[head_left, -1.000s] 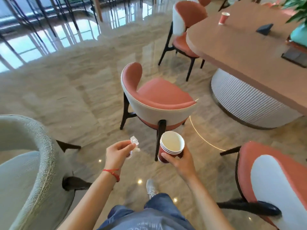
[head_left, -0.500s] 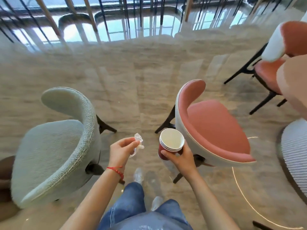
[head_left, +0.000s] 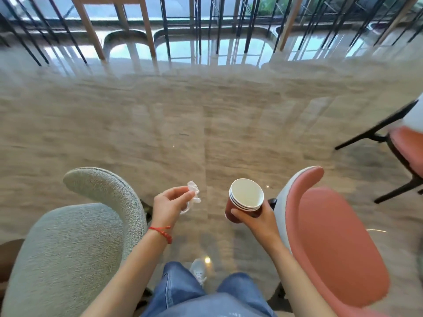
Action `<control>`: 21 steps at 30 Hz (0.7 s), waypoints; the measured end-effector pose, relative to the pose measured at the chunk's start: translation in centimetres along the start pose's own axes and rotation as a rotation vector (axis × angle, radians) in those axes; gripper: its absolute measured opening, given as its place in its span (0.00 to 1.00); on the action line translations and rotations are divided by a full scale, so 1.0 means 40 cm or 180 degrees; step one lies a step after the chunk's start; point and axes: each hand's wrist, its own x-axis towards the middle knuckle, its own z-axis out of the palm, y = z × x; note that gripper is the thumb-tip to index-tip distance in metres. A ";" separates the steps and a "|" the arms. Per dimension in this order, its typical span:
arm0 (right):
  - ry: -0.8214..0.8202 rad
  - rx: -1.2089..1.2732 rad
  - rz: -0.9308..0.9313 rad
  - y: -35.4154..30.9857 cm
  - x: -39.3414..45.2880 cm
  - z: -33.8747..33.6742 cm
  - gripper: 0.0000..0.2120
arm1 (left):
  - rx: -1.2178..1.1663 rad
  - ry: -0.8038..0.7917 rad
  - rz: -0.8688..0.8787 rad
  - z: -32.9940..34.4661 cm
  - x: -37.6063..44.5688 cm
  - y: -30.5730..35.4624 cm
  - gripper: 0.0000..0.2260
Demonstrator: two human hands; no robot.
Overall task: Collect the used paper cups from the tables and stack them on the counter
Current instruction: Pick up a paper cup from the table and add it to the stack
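Right hand (head_left: 261,221) grips nested red paper cups (head_left: 245,200), mouths tilted toward twelve o'clock; left hand (head_left: 168,205) pinches crumpled clear plastic wrapper (head_left: 193,194).

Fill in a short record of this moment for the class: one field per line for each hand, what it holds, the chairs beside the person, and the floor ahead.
left hand: pinches a small crumpled clear wrapper between the fingertips
right hand: grips a stack of red paper cups, white inside, three rims showing, tilted toward the camera
left side: grey-green fabric chair
right side: pink chair; a second pink chair at the frame edge
floor ahead: glossy marble floor, open up to the dark railing
counter: not in view
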 end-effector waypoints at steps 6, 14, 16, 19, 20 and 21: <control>-0.0047 0.0087 0.0153 -0.025 0.206 0.047 0.26 | -0.0057 0.0119 -0.0119 0.032 0.192 0.034 0.05; -0.0334 0.0067 -0.0010 -0.099 0.599 0.082 0.26 | -0.0186 0.0476 -0.0150 0.141 0.484 0.130 0.04; -0.0469 0.0078 -0.0035 -0.133 0.703 0.082 0.26 | -0.0203 0.0539 -0.0129 0.176 0.558 0.172 0.04; -0.0626 0.0021 -0.0085 -0.176 0.846 0.093 0.26 | -0.0261 0.0607 -0.0041 0.215 0.662 0.233 0.03; -0.0691 -0.0012 -0.0085 -0.192 0.890 0.101 0.26 | -0.0276 0.0636 -0.0037 0.222 0.698 0.252 0.03; -0.0764 -0.0042 -0.0072 -0.210 0.931 0.113 0.26 | -0.0294 0.0683 -0.0045 0.225 0.732 0.268 0.03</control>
